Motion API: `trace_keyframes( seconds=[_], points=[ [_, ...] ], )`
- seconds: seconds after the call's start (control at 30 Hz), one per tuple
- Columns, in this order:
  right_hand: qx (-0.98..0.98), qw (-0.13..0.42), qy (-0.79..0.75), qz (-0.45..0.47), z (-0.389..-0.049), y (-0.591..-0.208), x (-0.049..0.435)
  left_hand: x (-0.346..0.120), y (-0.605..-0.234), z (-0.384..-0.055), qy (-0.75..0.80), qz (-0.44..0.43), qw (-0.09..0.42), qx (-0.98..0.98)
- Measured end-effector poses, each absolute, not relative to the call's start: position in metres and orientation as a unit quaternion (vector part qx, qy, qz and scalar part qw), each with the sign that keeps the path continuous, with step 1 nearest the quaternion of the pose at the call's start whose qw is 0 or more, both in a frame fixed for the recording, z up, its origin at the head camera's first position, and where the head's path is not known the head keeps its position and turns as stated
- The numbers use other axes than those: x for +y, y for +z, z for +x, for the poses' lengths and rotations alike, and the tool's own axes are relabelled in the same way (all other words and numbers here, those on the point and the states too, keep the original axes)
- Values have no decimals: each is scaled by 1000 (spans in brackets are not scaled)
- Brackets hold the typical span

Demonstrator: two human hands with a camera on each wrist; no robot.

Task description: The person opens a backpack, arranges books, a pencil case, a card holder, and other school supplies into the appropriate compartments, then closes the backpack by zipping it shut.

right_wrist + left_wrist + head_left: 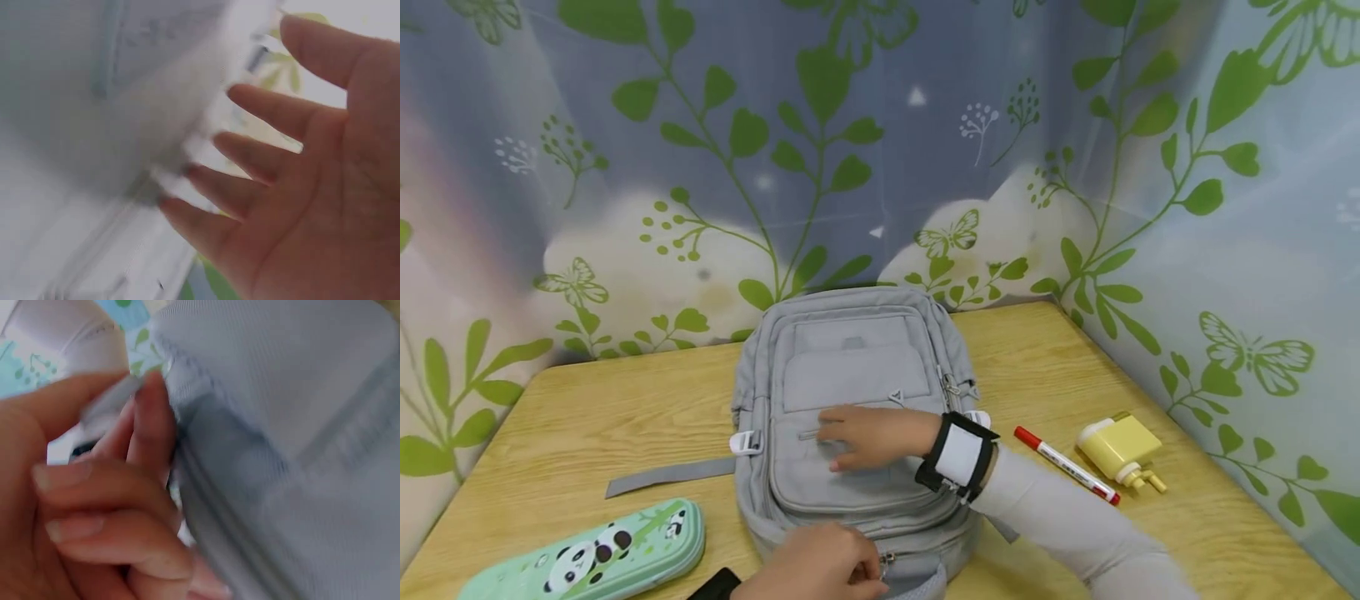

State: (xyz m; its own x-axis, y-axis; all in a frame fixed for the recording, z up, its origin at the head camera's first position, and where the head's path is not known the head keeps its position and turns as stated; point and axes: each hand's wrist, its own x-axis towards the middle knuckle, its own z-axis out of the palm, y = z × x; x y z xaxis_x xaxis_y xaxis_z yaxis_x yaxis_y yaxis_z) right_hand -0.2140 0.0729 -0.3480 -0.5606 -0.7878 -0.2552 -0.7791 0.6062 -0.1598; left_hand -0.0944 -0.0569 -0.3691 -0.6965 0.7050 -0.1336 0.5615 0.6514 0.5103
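A grey backpack (pixel 850 375) lies on its back on the wooden table, with its front pocket facing up. My left hand (pixel 820 567) is at the bag's near end, by a zipper. In the left wrist view, the thumb and index finger of that hand (pixel 106 506) pinch a small grey zipper pull (pixel 112 400) beside the zipper seam (pixel 219 512). Over the front pocket is my right hand (pixel 872 435), its fingers spread and holding nothing. In the right wrist view, the right hand (pixel 312 175) shows its palm and straight fingers near the blurred bag fabric (pixel 125 144).
A green panda pencil case (pixel 595 550) lies left of the bag. To the right are a red-capped white marker (pixel 1067 465) and a yellow bottle-shaped object (pixel 1120 446). A grey strap (pixel 670 475) stretches left. Leaf-patterned curtains (pixel 820 167) border the table.
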Motion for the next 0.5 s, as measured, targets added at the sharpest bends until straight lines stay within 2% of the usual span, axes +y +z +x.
trace_keyframes(
  seconds=[0.13,0.17,0.37,0.4,0.5],
  points=[
    [881,149,-56,-445,-200,-335,97,-80,-366,-93,222,369,154,889],
    [878,133,-64,-455,-195,-333,103,-87,-366,-93,217,379,134,890],
    [794,14,-113,-597,-153,-334,129,-127,-385,-104,131,458,-120,871],
    [781,-1,-104,-615,-145,-337,132,-130,-390,-106,115,463,-144,867],
    [769,-71,-36,-635,-124,-351,133,-134,-399,-110,90,470,-141,867]
  ],
)
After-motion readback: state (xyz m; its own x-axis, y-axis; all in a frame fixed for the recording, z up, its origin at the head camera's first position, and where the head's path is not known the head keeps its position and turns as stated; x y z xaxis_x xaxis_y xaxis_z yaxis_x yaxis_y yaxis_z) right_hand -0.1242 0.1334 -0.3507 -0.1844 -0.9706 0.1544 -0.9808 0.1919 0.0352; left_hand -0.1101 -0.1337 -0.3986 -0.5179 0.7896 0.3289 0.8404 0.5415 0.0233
